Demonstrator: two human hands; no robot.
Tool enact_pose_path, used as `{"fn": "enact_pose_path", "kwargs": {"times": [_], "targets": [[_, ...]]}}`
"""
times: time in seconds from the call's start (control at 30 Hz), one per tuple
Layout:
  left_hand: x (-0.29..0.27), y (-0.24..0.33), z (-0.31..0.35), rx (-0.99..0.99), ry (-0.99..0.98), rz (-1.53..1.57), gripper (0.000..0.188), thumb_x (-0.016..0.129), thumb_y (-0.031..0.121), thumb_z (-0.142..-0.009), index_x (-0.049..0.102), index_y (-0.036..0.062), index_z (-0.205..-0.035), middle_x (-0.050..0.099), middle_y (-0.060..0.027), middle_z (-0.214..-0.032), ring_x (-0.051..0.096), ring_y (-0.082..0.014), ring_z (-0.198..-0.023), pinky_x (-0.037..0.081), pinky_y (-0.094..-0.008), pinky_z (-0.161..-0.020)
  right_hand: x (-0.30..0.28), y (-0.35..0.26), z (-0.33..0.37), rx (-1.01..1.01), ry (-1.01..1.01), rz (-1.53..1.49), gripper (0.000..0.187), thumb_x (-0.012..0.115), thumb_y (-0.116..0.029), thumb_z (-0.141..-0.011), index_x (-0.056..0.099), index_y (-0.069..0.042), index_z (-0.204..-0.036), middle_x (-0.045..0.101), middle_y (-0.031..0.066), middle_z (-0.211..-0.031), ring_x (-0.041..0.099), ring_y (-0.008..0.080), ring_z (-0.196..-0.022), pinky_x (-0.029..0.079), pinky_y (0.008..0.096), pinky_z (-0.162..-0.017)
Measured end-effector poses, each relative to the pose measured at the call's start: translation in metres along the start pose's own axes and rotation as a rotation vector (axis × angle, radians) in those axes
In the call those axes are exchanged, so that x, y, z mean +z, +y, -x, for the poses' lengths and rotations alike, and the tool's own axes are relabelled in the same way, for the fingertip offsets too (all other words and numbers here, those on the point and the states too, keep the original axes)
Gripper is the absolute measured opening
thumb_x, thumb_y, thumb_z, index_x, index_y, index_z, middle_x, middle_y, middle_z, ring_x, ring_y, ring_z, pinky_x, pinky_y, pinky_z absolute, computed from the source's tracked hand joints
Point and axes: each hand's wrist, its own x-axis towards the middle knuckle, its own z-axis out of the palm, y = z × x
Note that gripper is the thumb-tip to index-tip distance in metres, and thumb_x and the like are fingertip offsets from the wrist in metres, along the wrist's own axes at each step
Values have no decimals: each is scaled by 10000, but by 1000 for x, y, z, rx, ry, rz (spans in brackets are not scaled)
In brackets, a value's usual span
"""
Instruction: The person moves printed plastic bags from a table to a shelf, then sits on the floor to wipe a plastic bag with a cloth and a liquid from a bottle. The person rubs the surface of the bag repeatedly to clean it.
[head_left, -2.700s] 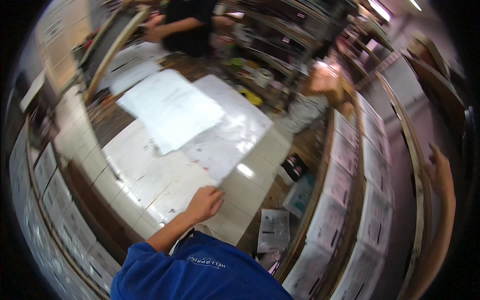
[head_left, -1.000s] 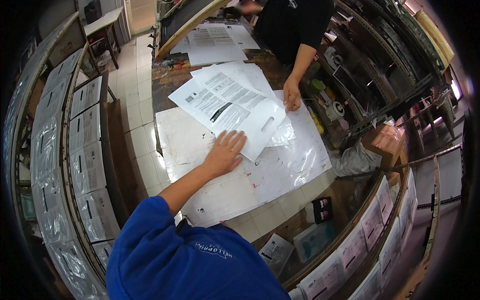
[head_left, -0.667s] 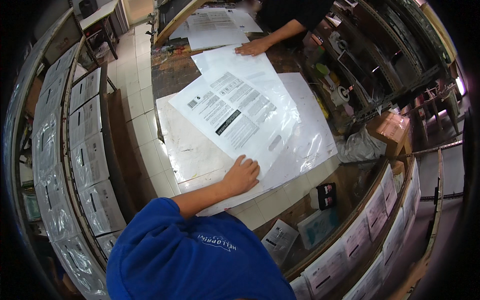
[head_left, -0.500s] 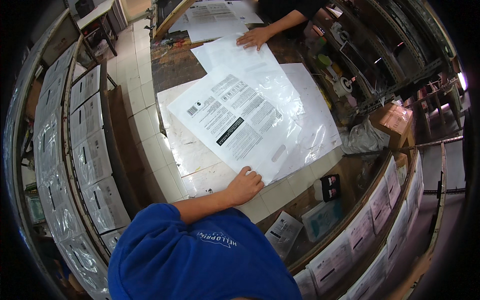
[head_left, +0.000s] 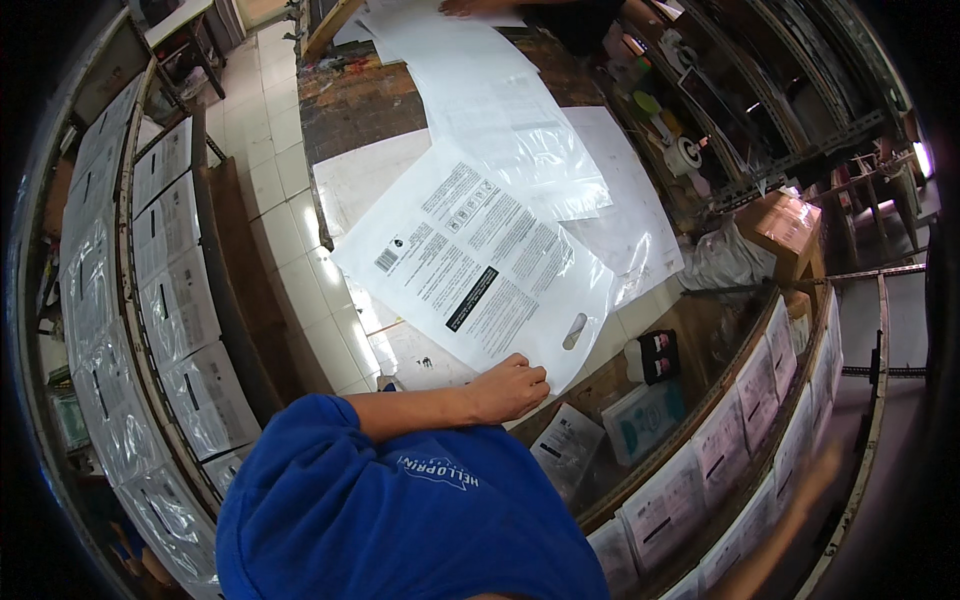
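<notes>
Head view showed the left hand (head_left: pixel 512 385) at about 6 o'clock of the tabletop (head_left: pixel 350 105), its grip closed narrowly on the near edge of the bag (head_left: pixel 470 275). The bag was white and printed, with a slot handle beside the fingers. It lay slanted and flat at the centre of the tabletop, its near corner hanging just past the tabletop's edge. By the look of it, this one bag had been set apart from the rest and was in hand, while the others waited. A pile (head_left: pixel 520 140) of clear bags lay under and beyond it toward 12 o'clock, and more sheets spread toward 2 o'clock. The right hand (head_left: pixel 820 470) was a blur low at 4 o'clock, well apart from the bag, and I could not tell how its grip stood. A co-worker's hand (head_left: pixel 470 8) rested on sheets at 12 o'clock. Racks (head_left: pixel 170 300) of packed bags ran along 9 o'clock, and a box (head_left: pixel 785 222) sat at 2 o'clock.
</notes>
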Motion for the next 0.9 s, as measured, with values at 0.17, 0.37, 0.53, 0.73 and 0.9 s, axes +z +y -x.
{"fn": "enact_pose_path", "kwargs": {"times": [0.17, 0.37, 0.53, 0.73, 0.9], "targets": [[2, 5, 2, 50, -25, 65, 95, 633, 130, -846, 560, 72, -829, 531, -81, -822, 546, -254, -762, 429, -362, -782, 86, -262, 51, 376, -751, -1186, 621, 646, -375, -913, 478, 47, -1338, 600, 161, -1181, 626, 264, -1024, 505, 375, -887], [8, 12, 2, 112, -55, 111, 78, 622, 118, -843, 571, 62, -859, 540, -80, -832, 558, -247, -787, 432, -357, -818, 82, -431, 88, 759, -1171, -1999, 487, 627, -348, -937, 491, -2, -1251, 599, 121, -1089, 621, 213, -919, 539, 339, -722], [12, 18, 3, 179, -152, 82, 81, 593, 122, -827, 574, 55, -869, 547, -81, -849, 563, -253, -810, 430, -356, -834, 83, -466, 87, 624, -950, -1895, 245, 691, -164, -855, 578, -47, -1037, 567, 13, -840, 507, 101, -693, 406, 267, -625], [17, 21, -1, 250, -173, 79, 105, 578, 137, -807, 575, 55, -873, 549, -87, -861, 564, -268, -816, 431, -358, -833, 78, -458, 85, 648, -907, -1806, 221, 694, -86, -795, 590, -31, -981, 557, -7, -771, 509, 99, -682, 416, 262, -645], [18, 22, -2, 272, -149, 80, 104, 604, 155, -831, 573, 57, -848, 548, -82, -844, 565, -258, -805, 432, -354, -829, 76, -451, 86, 639, -821, -1792, 151, 682, -60, -794, 604, -27, -920, 561, -3, -754, 514, 95, -679, 421, 261, -638]]}}
